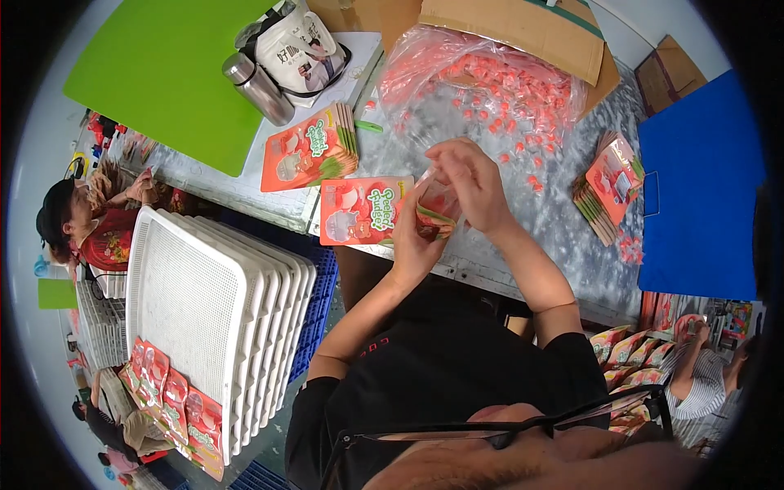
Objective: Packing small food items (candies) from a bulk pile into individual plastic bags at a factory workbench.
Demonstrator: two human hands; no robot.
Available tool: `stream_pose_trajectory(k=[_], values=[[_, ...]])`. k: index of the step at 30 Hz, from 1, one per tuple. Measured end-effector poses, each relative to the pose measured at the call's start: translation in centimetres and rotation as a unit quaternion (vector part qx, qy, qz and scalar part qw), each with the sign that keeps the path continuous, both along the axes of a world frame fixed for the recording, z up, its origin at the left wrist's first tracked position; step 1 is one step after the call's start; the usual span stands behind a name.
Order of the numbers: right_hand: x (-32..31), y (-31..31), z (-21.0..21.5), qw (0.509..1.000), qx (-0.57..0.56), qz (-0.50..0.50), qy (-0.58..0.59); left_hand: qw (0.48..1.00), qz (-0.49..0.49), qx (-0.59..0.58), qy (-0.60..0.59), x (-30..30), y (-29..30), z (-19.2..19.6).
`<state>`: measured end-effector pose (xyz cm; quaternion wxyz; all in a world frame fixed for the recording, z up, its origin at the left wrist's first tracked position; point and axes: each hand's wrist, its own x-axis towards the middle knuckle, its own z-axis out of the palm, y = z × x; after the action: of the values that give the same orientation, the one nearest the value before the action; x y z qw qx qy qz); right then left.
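My left hand is closed round a red candy pouch, holding it upright at the table's near edge. Over the pouch's top bends my right hand, its fingers curled together at the mouth; whatever they grip is hidden. Just left of the held pouch lies a flat red pouch with a green printed design. Behind that one, a stack of similar pouches rests on the table. Small red-and-white wrapped candies spill toward my hands from a clear plastic bag inside a tipped cardboard box.
On the right stand another pouch stack and a blue board. A steel flask, a white bag and a green board are at far left. Stacked white trays rise beside me. Other people work nearby.
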<state>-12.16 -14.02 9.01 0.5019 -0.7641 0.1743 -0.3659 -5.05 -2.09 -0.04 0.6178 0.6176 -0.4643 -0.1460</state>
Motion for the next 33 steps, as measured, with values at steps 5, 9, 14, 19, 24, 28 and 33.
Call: stream_pose_trajectory(k=[5, 9, 14, 19, 24, 28, 33], values=[[-0.9, -0.7, -0.6, 0.948, 0.233, 0.086, -0.199, 0.99, 0.009, -0.007, 0.143, -0.2, -0.8, -1.1], [-5.1, -2.9, -1.6, 0.993, 0.027, -0.025, 0.113, 0.989, 0.034, -0.047, 0.133, 0.5, -0.5, -1.0], [-9.2, 2.0, -8.0, 0.805, -0.105, 0.117, 0.573, 0.98, 0.002, -0.074, 0.182, 0.5, -0.1, -1.2], [-11.0, 2.6, -15.2, 0.831, -0.071, 0.056, 0.549, 0.975, 0.022, -0.044, 0.218, 0.1, -0.6, -1.2], [-11.4, 1.2, -14.1, 0.862, -0.093, 0.045, 0.496, 0.984, 0.016, -0.063, 0.163, 0.0, -0.3, -1.8], [-10.4, -0.1, -7.1, 0.953, 0.092, -0.031, 0.288, 0.988, -0.034, -0.059, 0.14, -0.2, -0.1, -3.4], [-6.1, 1.5, 1.9, 0.992, -0.06, -0.073, 0.086, 0.995, -0.005, -0.088, 0.037, -1.0, -1.2, -3.1]])
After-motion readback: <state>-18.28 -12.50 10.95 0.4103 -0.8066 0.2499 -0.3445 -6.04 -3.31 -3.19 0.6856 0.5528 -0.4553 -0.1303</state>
